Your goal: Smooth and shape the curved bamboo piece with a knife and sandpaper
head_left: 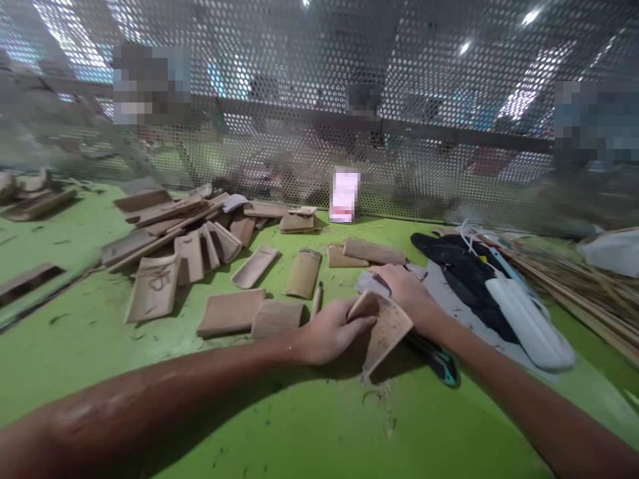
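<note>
My left hand (329,332) is closed on a curved bamboo piece (389,329), thumb and fingers pinching its left edge and tilting it up above the table. Just behind that piece, my right hand (404,293) bends its fingers down over a grey sheet (373,284), which shows on both sides of the fingers; the fingertips are hidden. Under my right forearm lies a black and teal utility knife (444,366), partly covered. A pencil (317,299) lies beside my left hand, near a curved bamboo piece (277,318).
A heap of split bamboo pieces (164,219) lies at the left back of the green table (239,426). Black cloth (464,273), a white pouch-like item (532,322) and long thin strips (574,286) lie at right. A perforated metal screen (279,153) stands behind.
</note>
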A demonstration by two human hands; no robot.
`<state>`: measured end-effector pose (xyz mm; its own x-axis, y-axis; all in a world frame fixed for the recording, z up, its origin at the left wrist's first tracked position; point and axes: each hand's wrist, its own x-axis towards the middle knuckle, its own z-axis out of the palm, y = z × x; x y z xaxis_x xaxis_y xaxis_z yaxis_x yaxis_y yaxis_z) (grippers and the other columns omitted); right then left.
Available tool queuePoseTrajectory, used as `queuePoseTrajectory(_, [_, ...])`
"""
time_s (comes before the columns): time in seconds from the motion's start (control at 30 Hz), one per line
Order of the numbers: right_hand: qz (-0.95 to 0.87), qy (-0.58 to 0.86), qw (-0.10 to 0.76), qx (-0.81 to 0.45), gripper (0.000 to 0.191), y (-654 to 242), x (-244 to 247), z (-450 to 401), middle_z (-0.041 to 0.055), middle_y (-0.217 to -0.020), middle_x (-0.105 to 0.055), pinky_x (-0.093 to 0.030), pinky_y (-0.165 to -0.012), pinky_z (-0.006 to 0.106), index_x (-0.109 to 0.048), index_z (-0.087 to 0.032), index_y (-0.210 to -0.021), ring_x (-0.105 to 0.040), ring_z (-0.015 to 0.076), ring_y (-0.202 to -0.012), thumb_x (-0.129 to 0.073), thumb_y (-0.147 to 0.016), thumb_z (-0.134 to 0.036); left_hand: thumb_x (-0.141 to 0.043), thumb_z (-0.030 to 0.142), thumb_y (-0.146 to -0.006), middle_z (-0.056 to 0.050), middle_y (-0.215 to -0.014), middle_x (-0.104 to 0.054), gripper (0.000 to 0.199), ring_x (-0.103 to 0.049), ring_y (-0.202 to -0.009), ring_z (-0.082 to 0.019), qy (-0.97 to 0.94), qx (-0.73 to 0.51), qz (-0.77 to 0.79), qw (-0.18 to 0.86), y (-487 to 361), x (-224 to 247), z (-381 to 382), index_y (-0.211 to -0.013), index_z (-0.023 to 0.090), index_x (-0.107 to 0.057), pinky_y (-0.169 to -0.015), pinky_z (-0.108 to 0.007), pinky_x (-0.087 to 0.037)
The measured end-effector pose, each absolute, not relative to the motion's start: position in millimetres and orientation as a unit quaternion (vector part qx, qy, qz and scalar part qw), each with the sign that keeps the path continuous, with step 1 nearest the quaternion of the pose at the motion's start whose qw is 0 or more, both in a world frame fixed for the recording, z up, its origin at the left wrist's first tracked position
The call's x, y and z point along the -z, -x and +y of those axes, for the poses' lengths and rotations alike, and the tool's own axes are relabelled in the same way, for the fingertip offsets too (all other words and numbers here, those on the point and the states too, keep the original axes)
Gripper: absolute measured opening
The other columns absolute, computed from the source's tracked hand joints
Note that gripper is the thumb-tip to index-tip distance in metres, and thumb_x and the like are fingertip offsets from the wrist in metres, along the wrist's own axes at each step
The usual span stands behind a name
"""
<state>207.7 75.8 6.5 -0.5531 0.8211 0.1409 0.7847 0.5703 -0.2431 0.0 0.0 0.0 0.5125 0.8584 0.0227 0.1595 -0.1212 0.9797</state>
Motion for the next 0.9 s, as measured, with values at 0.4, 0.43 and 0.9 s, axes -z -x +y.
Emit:
queuePoseTrajectory(0.4, [-0.844,0.521,0.115,-0.057,0.046,-202,10,76,0.0153,-0.125,-0.065,-0.041,-0.101,0.047,-0.061,-0.016,-0.134,-0.055,0.0336,-0.116,-0.058,-0.092,-0.035,-0.051,0.035,-0.101,-0.008,-0.105,-0.073,0.024,-0.067,-0.095,-0.022,-0.682,-0.318,0.389,0.532,1,1,-1,-0.108,0.015,-0.064,-0.084,-0.034,-0.054])
queuePoseTrajectory(0.43, [-0.837,0.529,0.126,-0.065,0.048,-202,11,76,0.0146,-0.122,-0.066,-0.041,-0.1,0.047,-0.06,-0.017,-0.134,-0.056,0.0329,-0.114,-0.059,-0.091,-0.036,-0.051,0.035,-0.101,-0.008,-0.106,-0.073,0.026,-0.068,-0.094,-0.022,-0.679,-0.316,0.39,0.536,1,1,-1,-0.109,0.015,-0.065,-0.083,-0.033,-0.054])
queuePoseTrajectory(0.9, [-0.789,0.586,0.147,-0.108,0.052,-194,4,69,0.0112,-0.118,-0.064,-0.042,-0.094,0.037,-0.057,-0.021,-0.139,-0.059,0.0272,-0.108,-0.061,-0.089,-0.034,-0.054,0.034,-0.097,-0.009,-0.11,-0.073,0.027,-0.066,-0.099,-0.025,-0.669,-0.33,0.428,0.51,-1,0,-4,-0.11,0.014,-0.066,-0.089,-0.035,-0.053])
